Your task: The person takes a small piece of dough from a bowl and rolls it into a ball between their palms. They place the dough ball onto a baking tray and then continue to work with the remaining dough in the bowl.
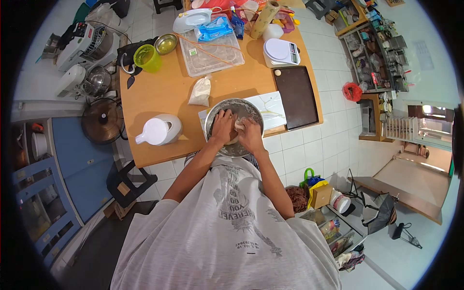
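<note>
Apparently working a pale, soft-looking lump (pixel 239 125) by hand, inside a round silver metal bowl (pixel 234 103) with whitish smears, at the near edge of a light-brown wooden table (pixel 159 92). Bent-fingered at left in the bowl: the bare left hand (pixel 224 126); cannot tell whether gripping anything. Curled against the lump at right: the bare right hand (pixel 250 135); cannot tell how firmly closed. Next, probably calls for steadying the bowl while pressing. Farther left, a crumpled clear plastic bag of white powder (pixel 200 92); right, a flat dark rectangular tray (pixel 296 96).
</note>
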`<state>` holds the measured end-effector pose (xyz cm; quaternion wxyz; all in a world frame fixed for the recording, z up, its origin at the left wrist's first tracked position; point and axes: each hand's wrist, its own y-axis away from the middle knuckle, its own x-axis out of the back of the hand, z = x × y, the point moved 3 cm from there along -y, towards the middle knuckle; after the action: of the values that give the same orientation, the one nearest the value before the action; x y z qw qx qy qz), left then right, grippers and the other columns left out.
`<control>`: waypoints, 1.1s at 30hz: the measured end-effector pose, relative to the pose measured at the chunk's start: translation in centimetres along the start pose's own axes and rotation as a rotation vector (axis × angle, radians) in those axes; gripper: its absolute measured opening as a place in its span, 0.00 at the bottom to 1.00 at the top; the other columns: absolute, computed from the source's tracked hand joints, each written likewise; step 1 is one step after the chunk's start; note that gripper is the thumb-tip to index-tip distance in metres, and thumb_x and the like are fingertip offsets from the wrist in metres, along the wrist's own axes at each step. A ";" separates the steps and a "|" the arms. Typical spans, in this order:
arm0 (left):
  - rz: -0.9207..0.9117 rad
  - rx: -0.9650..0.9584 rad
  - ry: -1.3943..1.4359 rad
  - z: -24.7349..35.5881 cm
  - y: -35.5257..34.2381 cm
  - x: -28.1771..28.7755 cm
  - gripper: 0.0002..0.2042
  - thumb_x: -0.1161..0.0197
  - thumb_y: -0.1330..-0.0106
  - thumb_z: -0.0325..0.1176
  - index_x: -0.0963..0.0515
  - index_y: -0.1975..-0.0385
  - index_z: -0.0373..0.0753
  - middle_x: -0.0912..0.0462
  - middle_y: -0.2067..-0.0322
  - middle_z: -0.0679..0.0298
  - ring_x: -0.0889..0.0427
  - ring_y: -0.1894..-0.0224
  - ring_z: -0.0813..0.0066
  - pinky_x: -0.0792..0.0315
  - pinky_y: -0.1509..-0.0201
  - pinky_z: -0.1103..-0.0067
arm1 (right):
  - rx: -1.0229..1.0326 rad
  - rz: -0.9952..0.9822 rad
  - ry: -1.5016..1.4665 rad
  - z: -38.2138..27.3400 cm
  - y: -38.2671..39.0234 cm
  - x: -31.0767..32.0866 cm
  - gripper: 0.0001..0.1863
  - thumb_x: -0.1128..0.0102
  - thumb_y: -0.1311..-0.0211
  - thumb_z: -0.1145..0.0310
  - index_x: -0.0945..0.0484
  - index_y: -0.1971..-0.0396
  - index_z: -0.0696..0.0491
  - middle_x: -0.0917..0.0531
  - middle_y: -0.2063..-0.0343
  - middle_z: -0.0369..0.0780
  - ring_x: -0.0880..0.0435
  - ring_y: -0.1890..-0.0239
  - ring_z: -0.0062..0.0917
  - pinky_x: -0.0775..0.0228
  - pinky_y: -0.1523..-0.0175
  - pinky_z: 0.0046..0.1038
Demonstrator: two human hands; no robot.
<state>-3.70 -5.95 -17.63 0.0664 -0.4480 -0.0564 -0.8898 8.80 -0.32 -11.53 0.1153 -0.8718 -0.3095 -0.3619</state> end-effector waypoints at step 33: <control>-0.087 0.086 0.086 -0.9 -1.0 0.1 0.39 0.20 0.56 0.42 0.30 0.43 0.36 0.28 0.46 0.49 0.31 0.41 0.45 0.35 0.40 0.54 | -0.056 -0.053 -0.014 2.6 0.2 -0.4 0.18 0.33 0.46 0.79 0.20 0.53 0.63 0.17 0.55 0.58 0.18 0.49 0.55 0.25 0.42 0.49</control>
<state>-4.68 -5.08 -18.15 0.0491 -0.4032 -0.1110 -0.9070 10.14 0.48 -13.65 0.0791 -0.8687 -0.3231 -0.3670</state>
